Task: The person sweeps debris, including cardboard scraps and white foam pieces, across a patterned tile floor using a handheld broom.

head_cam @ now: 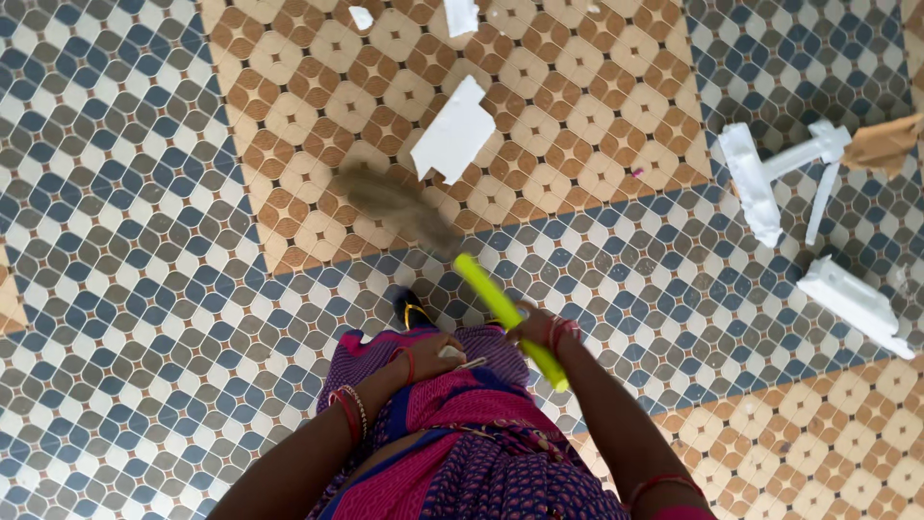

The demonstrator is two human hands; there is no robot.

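Note:
My right hand [541,329] grips the yellow-green handle of a broom [491,294]. The broom's brown bristles [390,204] are blurred over the patterned tile floor, just left of a large white foam piece [454,132]. My left hand [431,354] rests against my pink and purple clothing [462,433] and pinches a small thin object that I cannot make out. Red bangles are on both wrists. A dark shoe tip [412,308] shows below the handle.
Small white scraps [459,15] lie at the top of the brown tile patch. Several white foam packing pieces [753,183] and a larger block [855,303] lie at the right, beside a brown paper piece [884,144].

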